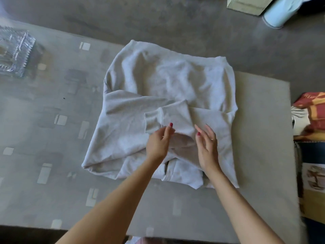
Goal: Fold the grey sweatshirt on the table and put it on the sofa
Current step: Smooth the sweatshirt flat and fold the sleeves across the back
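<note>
Your grey sweatshirt [165, 106] lies flat on the counter [260, 155], its hem at the far edge and its neck end nearest you, with both sleeves brought across the body so the cuff [153, 123] of one rests on top of the other near the middle. That crossing keeps the sleeves inside the outline, which I judge is meant to prepare a lengthwise fold of the body; the folding is partway done and the garment has not gone to the sofa, which I cannot identify in view. Your left hand [159, 143] pinches the edge of the upper sleeve just below the cuff, thumb and forefinger closed on the cloth, apparently to square it. Your right hand [206, 147] hovers spread just beside it over the lower sleeve, fingers straight and holding nothing; whether it touches the fabric I cannot tell. Outward, a clear moulded plastic tray [15, 51] sits at the far left of the counter; its contents cannot be made out. On the floor beyond stand a cardboard box [246, 5] and a pale cylindrical container [279, 12], contents likewise hidden.
</note>
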